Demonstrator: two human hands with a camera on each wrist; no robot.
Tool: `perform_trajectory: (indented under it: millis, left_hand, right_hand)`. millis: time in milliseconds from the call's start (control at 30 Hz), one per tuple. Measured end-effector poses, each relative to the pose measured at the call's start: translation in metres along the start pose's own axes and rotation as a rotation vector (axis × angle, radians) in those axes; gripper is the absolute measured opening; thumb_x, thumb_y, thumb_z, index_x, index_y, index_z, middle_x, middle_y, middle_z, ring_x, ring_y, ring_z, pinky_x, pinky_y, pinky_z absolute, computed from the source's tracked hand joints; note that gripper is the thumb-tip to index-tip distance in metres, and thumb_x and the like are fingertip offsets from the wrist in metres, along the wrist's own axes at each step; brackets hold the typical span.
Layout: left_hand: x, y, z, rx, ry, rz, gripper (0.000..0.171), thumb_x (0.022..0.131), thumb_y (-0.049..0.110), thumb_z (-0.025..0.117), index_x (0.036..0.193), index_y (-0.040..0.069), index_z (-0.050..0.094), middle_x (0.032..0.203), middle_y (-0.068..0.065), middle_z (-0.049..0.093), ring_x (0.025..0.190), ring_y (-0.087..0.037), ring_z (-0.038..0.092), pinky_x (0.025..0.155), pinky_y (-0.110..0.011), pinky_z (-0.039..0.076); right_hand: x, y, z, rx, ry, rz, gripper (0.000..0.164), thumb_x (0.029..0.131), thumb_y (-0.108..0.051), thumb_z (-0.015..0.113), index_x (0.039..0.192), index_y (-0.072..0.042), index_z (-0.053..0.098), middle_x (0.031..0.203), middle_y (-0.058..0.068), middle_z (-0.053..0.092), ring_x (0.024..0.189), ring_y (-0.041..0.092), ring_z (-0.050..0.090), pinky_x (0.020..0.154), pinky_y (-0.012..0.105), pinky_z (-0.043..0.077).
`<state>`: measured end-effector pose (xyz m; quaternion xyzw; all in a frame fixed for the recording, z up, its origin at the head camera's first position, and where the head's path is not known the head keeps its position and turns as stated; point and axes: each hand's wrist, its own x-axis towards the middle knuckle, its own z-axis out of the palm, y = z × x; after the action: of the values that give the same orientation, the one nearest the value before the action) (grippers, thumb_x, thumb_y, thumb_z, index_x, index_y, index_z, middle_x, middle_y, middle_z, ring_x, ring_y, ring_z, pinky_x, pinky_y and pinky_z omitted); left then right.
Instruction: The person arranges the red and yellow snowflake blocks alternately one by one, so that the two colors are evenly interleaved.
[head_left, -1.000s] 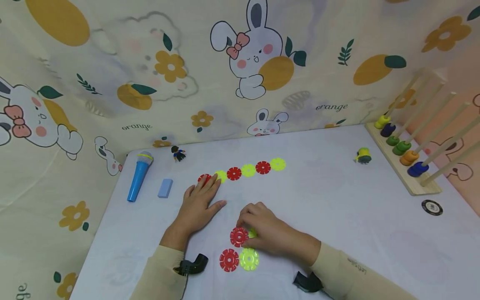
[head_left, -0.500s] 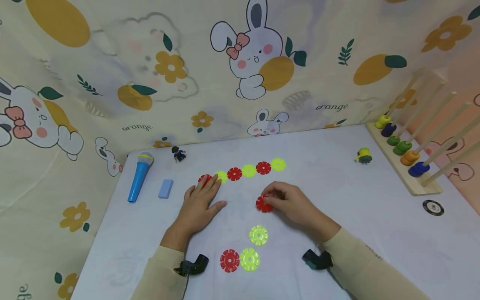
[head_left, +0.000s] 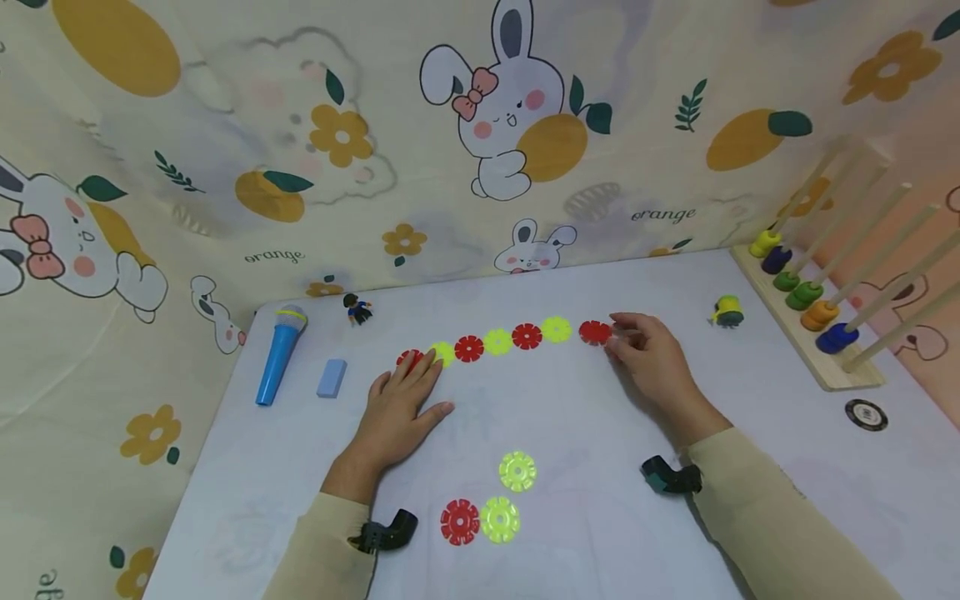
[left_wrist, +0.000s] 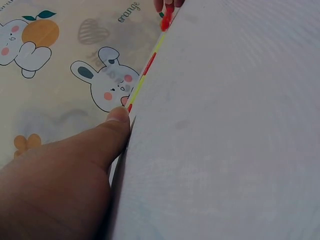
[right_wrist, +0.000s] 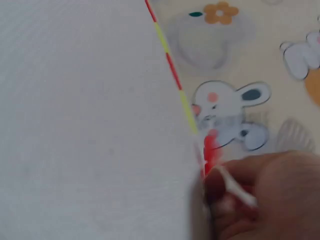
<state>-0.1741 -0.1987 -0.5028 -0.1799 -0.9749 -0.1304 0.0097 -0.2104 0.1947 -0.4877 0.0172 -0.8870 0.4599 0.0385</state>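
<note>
My right hand pinches a red notched plastic disc by its right edge, just past the right end of a row of alternating red and yellow-green discs. In the right wrist view the red disc stands tilted between thumb and fingers, close over the table. My left hand lies flat with fingers spread, its fingertips on the row's left end, partly covering a red disc and a yellow-green disc. Nearer the front lie a loose red disc and two yellow-green discs.
On the left are a blue toy microphone, a blue block and a small figure. To the right stand a green-and-yellow toy, a wooden peg rack with beads and a black-and-white chip. A printed cloth backs the table.
My right hand has picked the red disc up from the front group and carried it up and right to the row's right end. The left hand has stayed in place.
</note>
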Motion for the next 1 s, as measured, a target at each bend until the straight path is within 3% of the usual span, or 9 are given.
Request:
perform_trajectory:
  millis: [100, 200, 333, 533, 833, 1000]
  left_hand:
    - [0.000, 0.000, 0.000, -0.003, -0.002, 0.006, 0.076, 0.089, 0.068, 0.041, 0.152, 0.027, 0.027, 0.158, 0.009, 0.016, 0.144, -0.022, 0.003, 0.109, -0.057, 0.008]
    - [0.000, -0.001, 0.000, 0.001, 0.000, 0.011, 0.077, 0.089, 0.068, 0.042, 0.152, 0.027, 0.027, 0.158, 0.009, 0.016, 0.144, -0.022, 0.003, 0.108, -0.058, 0.009]
    - [0.000, -0.001, 0.000, 0.006, 0.004, 0.009, 0.077, 0.089, 0.068, 0.041, 0.152, 0.027, 0.026, 0.158, 0.009, 0.016, 0.144, -0.021, 0.003, 0.109, -0.057, 0.008]
    - [0.000, -0.002, 0.002, 0.003, 0.002, 0.007, 0.077, 0.089, 0.068, 0.042, 0.152, 0.028, 0.026, 0.158, 0.009, 0.015, 0.144, -0.021, 0.002, 0.109, -0.057, 0.008]
    - [0.000, -0.002, -0.001, 0.000, 0.007, 0.007, 0.076, 0.089, 0.067, 0.043, 0.152, 0.027, 0.026, 0.158, 0.009, 0.015, 0.144, -0.022, 0.003, 0.109, -0.057, 0.008]
    - [0.000, -0.002, 0.001, 0.001, 0.002, 0.012, 0.076, 0.089, 0.067, 0.042, 0.153, 0.028, 0.025, 0.158, 0.008, 0.015, 0.144, -0.021, 0.003, 0.108, -0.058, 0.008]
  right_hand:
    - [-0.004, -0.004, 0.002, -0.158, -0.058, -0.071, 0.046, 0.093, -0.026, 0.064, 0.135, -0.011, 0.054, 0.136, 0.008, 0.043, 0.119, 0.029, 0.043, 0.088, 0.047, 0.048]
    - [-0.007, -0.009, 0.005, -0.336, -0.163, -0.148, 0.057, 0.091, -0.032, 0.065, 0.140, -0.009, 0.049, 0.148, 0.011, 0.033, 0.133, 0.034, 0.027, 0.099, 0.055, 0.037]
    - [-0.006, -0.011, 0.008, -0.475, -0.229, -0.193, 0.068, 0.091, -0.040, 0.063, 0.147, -0.010, 0.040, 0.154, 0.011, 0.025, 0.139, 0.035, 0.016, 0.098, 0.062, 0.024]
    - [0.002, -0.011, 0.012, -0.496, -0.253, -0.179, 0.073, 0.089, -0.045, 0.064, 0.149, -0.014, 0.036, 0.156, 0.010, 0.021, 0.141, 0.035, 0.012, 0.092, 0.063, 0.026]
    - [0.007, -0.010, 0.012, -0.493, -0.241, -0.212, 0.079, 0.088, -0.046, 0.065, 0.150, -0.009, 0.032, 0.154, 0.009, 0.025, 0.139, 0.031, 0.018, 0.088, 0.054, 0.031]
    - [0.006, -0.010, 0.012, -0.497, -0.263, -0.183, 0.080, 0.087, -0.049, 0.064, 0.150, -0.012, 0.032, 0.156, 0.007, 0.021, 0.141, 0.032, 0.013, 0.090, 0.057, 0.028]
